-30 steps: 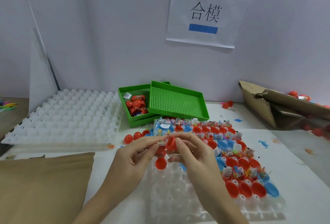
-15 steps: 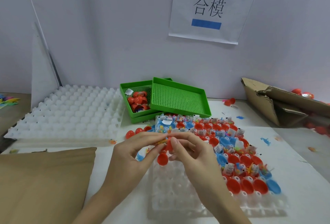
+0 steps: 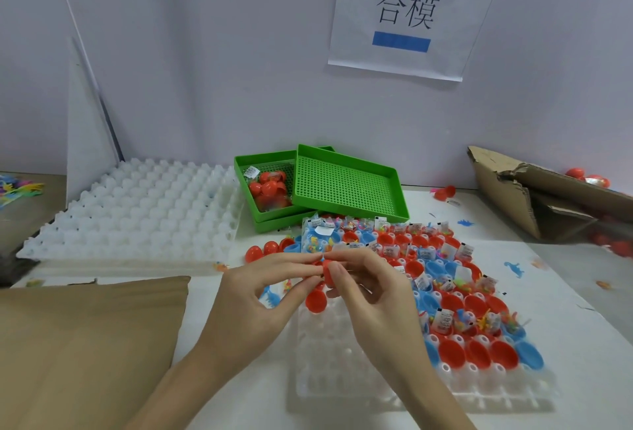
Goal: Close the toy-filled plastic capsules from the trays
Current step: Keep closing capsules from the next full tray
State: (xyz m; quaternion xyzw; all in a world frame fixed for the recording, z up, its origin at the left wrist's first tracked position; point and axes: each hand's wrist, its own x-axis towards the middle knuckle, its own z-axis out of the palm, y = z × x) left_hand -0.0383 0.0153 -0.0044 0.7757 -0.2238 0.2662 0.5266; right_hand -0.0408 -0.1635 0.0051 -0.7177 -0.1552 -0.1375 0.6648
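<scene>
Left hand (image 3: 260, 296) and right hand (image 3: 366, 289) pinch red capsule (image 3: 323, 273) above tray (image 3: 342, 361); lid (image 3: 317, 299) hangs open, likely hinged, ready to snap.

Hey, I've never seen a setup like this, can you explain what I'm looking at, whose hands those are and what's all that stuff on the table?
No machine here: a person wears a camera on the head, looking down at their own hands. The left hand and right hand together pinch a red capsule above a white tray holding open red and blue capsule halves with small bagged toys. Behind sit an empty white tray, stacked green baskets, and a torn cardboard box. A brown cardboard sheet lies on the left.
</scene>
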